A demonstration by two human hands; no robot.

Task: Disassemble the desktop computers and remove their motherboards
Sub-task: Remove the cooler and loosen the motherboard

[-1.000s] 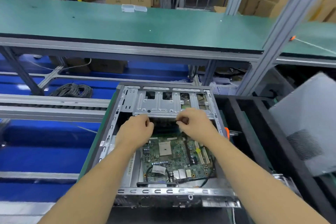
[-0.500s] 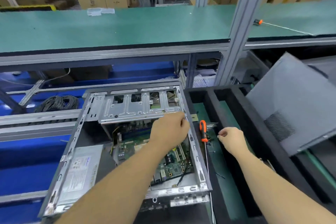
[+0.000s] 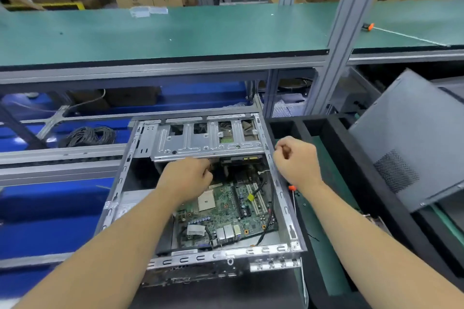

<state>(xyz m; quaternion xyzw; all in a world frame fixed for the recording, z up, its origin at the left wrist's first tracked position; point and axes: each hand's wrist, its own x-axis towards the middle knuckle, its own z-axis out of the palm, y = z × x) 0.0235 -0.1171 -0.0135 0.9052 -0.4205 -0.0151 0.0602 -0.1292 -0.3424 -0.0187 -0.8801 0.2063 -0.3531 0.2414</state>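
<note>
My left hand (image 3: 187, 179) reaches under the drive cage (image 3: 208, 142), fingers curled around something hidden there, to free what blocks the motherboard (image 3: 226, 208), which still sits in the open desktop case (image 3: 283, 211). My right hand (image 3: 296, 160) hovers over the case's edge, fingers curled; whether it holds anything, I cannot tell.

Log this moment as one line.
left hand: inside case, under drive cage | right hand: curled, at case's right rail | motherboard: still in
</note>
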